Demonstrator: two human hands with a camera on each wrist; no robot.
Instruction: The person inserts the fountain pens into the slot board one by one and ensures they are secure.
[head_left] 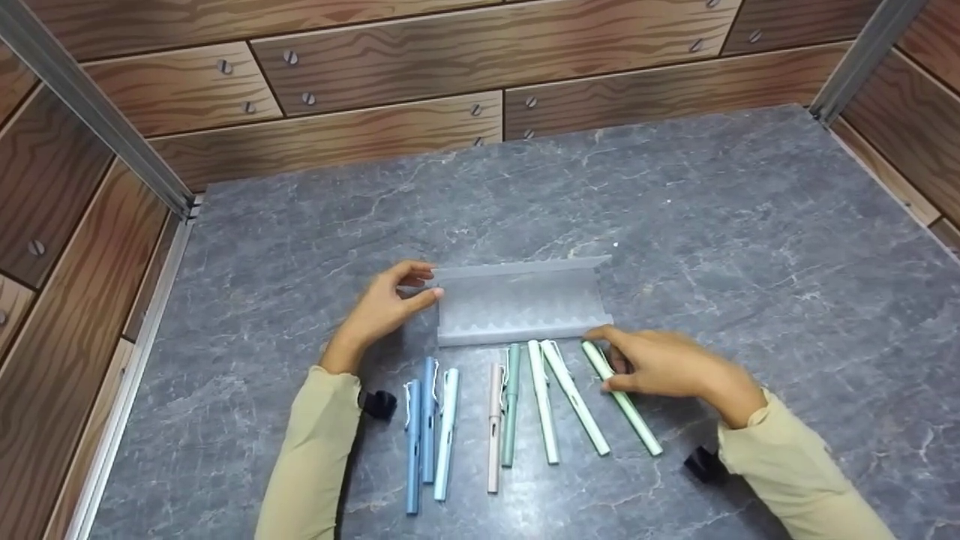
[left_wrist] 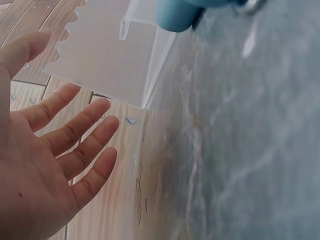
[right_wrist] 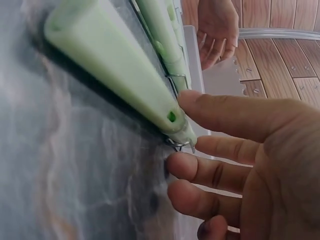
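Note:
A translucent plastic case [head_left: 525, 300] with a scalloped strip lies opened out on the table. At its left edge is my left hand [head_left: 382, 304], fingers relaxed and spread; the left wrist view shows the hand [left_wrist: 65, 135] beside the case [left_wrist: 110, 50], holding nothing. My right hand [head_left: 667, 364] is at the case's lower right corner, over the rightmost green pen [head_left: 634, 412]. In the right wrist view its thumb and fingers [right_wrist: 220, 160] lie around the clip end of that pen [right_wrist: 115, 65], loosely bent; firm contact cannot be told.
Below the case lie more pens in a row: blue [head_left: 412, 457], blue [head_left: 428, 435], light blue [head_left: 447, 435], brownish-pink [head_left: 493, 450], dark green [head_left: 511, 412] and two pale green ones [head_left: 544, 405]. Wood-patterned panels [head_left: 390, 142] and metal posts [head_left: 112, 112] border the grey marbled table [head_left: 337, 225].

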